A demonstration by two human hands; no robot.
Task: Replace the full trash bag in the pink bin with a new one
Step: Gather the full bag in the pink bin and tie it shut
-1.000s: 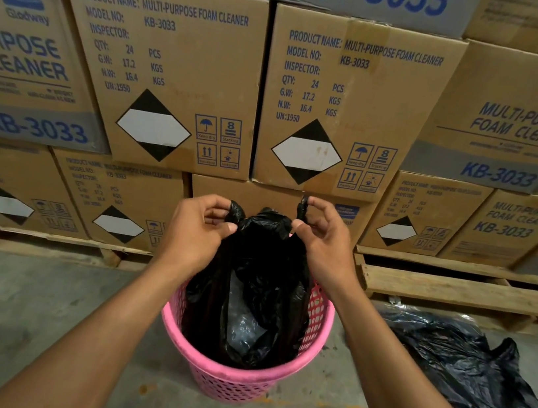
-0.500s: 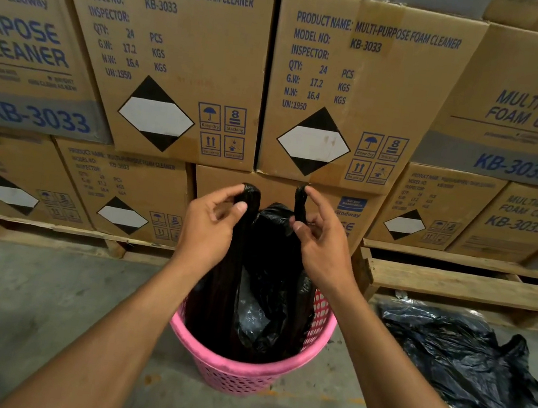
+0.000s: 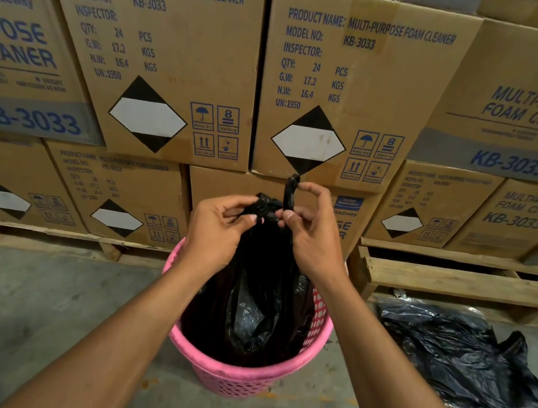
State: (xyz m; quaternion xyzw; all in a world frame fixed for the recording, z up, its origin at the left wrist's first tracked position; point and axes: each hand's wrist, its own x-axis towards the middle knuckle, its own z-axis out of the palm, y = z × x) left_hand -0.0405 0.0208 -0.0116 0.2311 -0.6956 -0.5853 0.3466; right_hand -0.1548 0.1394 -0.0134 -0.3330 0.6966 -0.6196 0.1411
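Head view: bin (image 3: 236,377) on the floor (image 3: 21,307), bag (image 3: 256,306) inside, apparently being tied off.
Your left hand (image 3: 218,231) and right hand (image 3: 314,241) each pinch the bag's top; next likely calls for a tight knot, then a lift.

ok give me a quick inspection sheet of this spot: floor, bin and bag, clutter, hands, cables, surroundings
surface: bare concrete floor.
job's things: pink bin stands upright on the floor; black bag sits inside it, its top gathered above the rim.
clutter: crumpled black plastic lies on the floor to the right of the bin, apart from it.
hands: left hand pinches the bag's bunched top; right hand pinches the bag's handle strip, which stands up.
cables: nothing seen.
surroundings: stacked cartons printed MULTI-PURPOSE FOAM CLEANER, KB-3033, stand on wooden pallets behind the bin.
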